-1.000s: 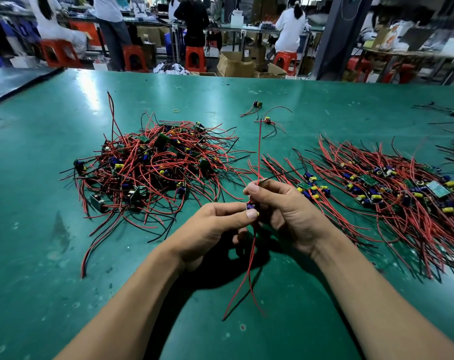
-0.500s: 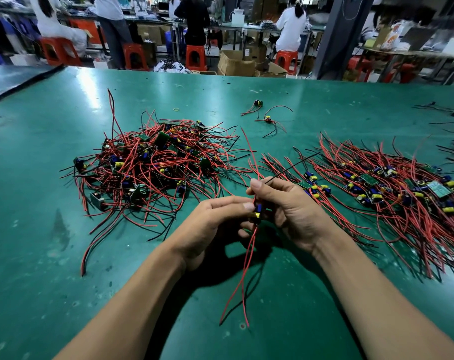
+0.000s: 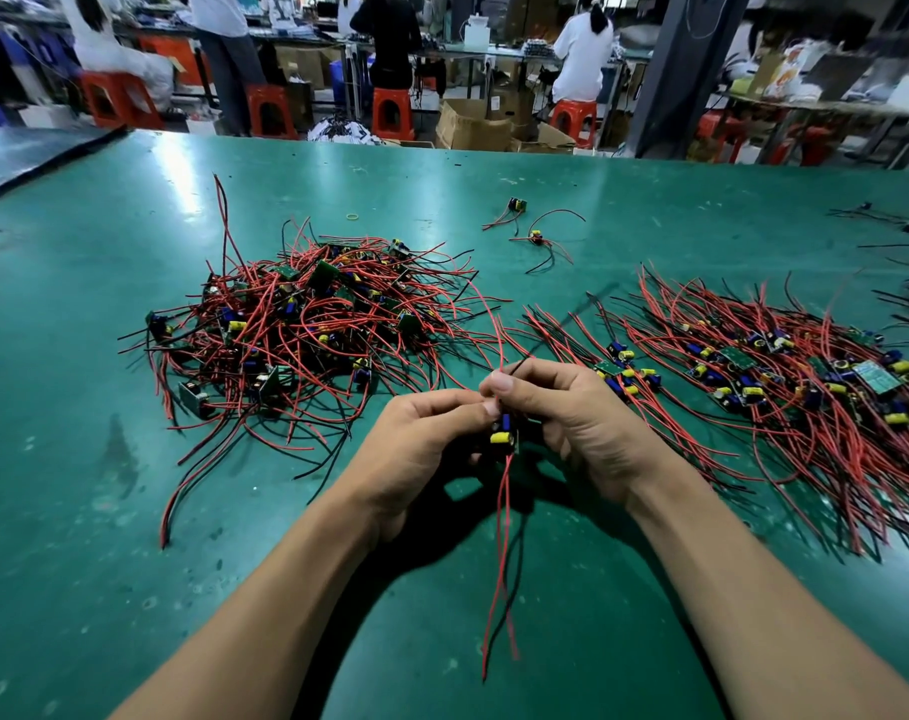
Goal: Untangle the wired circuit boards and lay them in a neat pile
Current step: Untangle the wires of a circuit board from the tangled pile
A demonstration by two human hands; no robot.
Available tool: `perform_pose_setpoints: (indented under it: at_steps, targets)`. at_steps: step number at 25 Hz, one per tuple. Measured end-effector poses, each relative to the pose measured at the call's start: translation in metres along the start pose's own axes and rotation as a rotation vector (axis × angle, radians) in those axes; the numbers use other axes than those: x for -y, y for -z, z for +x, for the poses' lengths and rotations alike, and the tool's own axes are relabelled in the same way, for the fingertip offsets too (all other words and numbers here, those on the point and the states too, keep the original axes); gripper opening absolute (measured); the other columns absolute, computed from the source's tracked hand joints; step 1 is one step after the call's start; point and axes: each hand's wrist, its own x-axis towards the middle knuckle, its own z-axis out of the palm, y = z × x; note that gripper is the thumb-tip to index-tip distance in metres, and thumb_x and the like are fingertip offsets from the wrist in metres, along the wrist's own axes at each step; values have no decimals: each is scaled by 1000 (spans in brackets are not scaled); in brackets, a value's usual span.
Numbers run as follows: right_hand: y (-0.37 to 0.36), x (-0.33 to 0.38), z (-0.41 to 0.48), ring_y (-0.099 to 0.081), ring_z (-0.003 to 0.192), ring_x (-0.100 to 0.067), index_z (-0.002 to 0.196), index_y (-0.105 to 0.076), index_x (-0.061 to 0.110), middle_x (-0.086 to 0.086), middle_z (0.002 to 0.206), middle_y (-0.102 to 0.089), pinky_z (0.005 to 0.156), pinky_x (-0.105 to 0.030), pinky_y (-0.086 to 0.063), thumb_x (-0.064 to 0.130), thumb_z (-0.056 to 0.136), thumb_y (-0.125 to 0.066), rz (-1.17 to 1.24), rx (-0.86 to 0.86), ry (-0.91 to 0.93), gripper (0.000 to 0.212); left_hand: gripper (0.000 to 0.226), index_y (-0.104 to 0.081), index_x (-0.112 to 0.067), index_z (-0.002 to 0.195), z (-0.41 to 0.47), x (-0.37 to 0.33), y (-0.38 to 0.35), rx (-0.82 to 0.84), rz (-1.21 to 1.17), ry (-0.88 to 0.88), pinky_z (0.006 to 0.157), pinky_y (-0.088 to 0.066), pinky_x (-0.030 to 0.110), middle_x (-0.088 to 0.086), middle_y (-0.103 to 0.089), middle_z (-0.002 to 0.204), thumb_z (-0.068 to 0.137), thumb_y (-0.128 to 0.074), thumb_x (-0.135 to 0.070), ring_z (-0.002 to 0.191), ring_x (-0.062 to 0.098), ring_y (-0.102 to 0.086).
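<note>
Both hands, left (image 3: pixel 421 444) and right (image 3: pixel 582 413), pinch one board (image 3: pixel 504 431), straightening wires; next, lay it on the neat pile (image 3: pixel 785 376).

Green table (image 3: pixel 104 511), red and black wires (image 3: pixel 296 350), yellow and blue capacitors (image 3: pixel 501 431), orange stools (image 3: pixel 392 112)

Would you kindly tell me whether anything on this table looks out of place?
Yes: one stray board and another board lie alone far across the table, apart from the tangled heap and the neat pile. A yellow rubber band lies loose nearby.
</note>
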Motion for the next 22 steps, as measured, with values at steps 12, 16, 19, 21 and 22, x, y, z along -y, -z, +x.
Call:
perform_pose_setpoints:
  at_steps: [12, 16, 19, 21, 22]
  targets:
    - [-2, -1, -3, -61, 84, -26, 91, -77, 9, -12, 87, -72, 93, -52, -44, 21, 77, -80, -82, -40, 19, 19, 27, -69, -9, 64, 0, -1, -5, -101, 54, -96, 49, -42, 18, 6, -61, 60, 88, -60, 1, 48, 11, -52]
    - [-2, 0, -2, -49, 78, -26, 77, -74, 14, -10, 78, -66, 77, -42, -39, 24, 76, -80, -163, -62, 52, 11, 14, -70, -1, 80, -1, -1, -6, -77, 42, -78, 50, -48, 18, 6, -66, 63, 89, -60, 2, 48, 10, -57]
    - [-4, -2, 0, -43, 67, -24, 70, -68, 16, -11, 70, -57, 65, -35, -36, 28, 74, -84, -161, -122, 48, 20, 18, -71, -2, 74, -1, -2, -7, -62, 74, -68, 51, -46, 19, 9, -63, 63, 87, -61, 4, 49, 11, -53]
    - [-4, -2, 2, -38, 53, -17, 67, -64, 18, -6, 61, -48, 50, -25, -31, 30, 70, -83, -97, -207, 31, 23, 20, -72, -4, 70, -1, -2, -6, -48, 117, -60, 53, -43, 22, 10, -61, 63, 86, -62, 4, 51, 14, -49]
    - [-3, -2, 4, -36, 48, -15, 67, -64, 20, -3, 59, -47, 47, -22, -28, 30, 69, -82, -55, -266, 17, 22, 20, -72, -3, 70, -1, -2, -7, -31, 143, -57, 54, -41, 23, 11, -60, 63, 86, -63, 4, 52, 14, -47]
